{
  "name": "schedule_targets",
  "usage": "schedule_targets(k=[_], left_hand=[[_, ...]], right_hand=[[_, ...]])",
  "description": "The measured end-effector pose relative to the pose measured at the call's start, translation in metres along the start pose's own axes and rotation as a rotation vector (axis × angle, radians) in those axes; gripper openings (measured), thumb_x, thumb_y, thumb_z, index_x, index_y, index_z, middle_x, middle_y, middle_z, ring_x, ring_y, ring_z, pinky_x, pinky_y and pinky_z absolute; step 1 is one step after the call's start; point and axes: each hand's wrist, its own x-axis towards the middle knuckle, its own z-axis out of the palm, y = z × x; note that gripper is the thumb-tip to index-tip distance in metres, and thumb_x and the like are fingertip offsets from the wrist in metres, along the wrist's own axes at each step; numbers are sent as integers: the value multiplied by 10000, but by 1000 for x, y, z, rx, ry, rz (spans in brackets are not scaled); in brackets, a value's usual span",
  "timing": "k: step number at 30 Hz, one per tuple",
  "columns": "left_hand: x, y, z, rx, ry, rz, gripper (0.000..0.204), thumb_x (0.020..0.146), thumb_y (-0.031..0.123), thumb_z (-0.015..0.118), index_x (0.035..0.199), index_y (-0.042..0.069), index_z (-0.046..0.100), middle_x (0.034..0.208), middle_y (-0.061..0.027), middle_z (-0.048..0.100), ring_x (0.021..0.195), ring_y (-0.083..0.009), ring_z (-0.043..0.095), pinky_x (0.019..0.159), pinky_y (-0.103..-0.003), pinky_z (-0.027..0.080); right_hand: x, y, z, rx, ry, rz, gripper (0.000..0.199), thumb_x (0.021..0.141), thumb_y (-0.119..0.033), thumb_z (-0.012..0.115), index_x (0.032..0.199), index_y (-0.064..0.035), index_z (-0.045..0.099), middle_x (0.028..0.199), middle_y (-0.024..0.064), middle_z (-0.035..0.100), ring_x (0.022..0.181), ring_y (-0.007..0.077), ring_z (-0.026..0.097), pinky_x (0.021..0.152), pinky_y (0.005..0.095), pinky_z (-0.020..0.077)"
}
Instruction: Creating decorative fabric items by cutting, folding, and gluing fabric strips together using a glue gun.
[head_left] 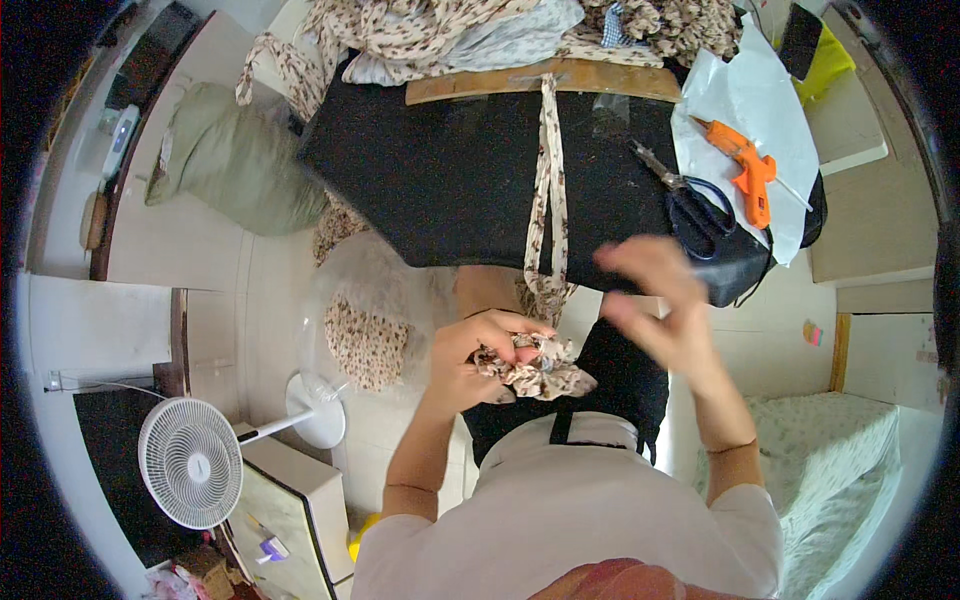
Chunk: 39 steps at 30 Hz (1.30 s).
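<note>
Close in front of my lap, my left hand [487, 352] is closed on a bunched, ruffled band of printed fabric [540, 372], cream with brown marks. Its fingers and thumb pinch the gathers, so part of the band is hidden. My right hand [660, 298] is raised to the right of it, blurred by motion, with thumb and fingers apart and nothing visible between them. A long looped strip of the same print [545, 190] hangs over the black work surface [430, 180] and down its near edge, just beyond my left hand.
Dark-handled scissors [700, 210] and an orange glue gun [748, 172] on a white sheet [730, 95] lie at the right. A wooden strip [450, 88] and heaped printed cloth [420, 30] line the far side. A white fan [190, 463] stands at left.
</note>
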Motion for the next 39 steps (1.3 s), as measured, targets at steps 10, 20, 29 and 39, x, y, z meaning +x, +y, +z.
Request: schedule_targets(k=[10, 20, 29, 39], left_hand=[[-10, -5, 21, 93, 192, 65, 249, 730, -49, 735, 773, 55, 512, 1128, -179, 546, 899, -172, 633, 756, -264, 510], [-4, -2, 22, -453, 288, -594, 311, 657, -154, 573, 860, 57, 469, 970, -36, 524, 875, -105, 511, 799, -235, 415], [-3, -1, 23, -233, 232, -349, 352, 651, -128, 631, 897, 63, 468, 1018, -57, 492, 952, -121, 489, 832, -235, 395], [-14, -6, 27, 459, 108, 243, 307, 658, -92, 701, 858, 93, 559, 963, -105, 512, 800, -205, 571, 676, -276, 483]], right_hand=[[-31, -5, 53, 594, -195, 21, 377, 760, -82, 728, 1127, -34, 655, 1028, 107, 599, 944, 219, 587, 777, 317, 481], [-8, 6, 38, -191, 3, -742, 462, 674, -270, 761, 1030, 4, 655, 957, 36, 603, 857, 197, 590, 801, 309, 552], [-8, 11, 27, 295, -325, -247, 331, 868, -257, 620, 1072, 3, 641, 968, 101, 615, 903, 253, 593, 780, 375, 506], [-20, 15, 46, 767, -628, 355, 386, 976, -303, 484, 1168, 16, 588, 1005, 132, 643, 946, 195, 604, 826, 303, 454]])
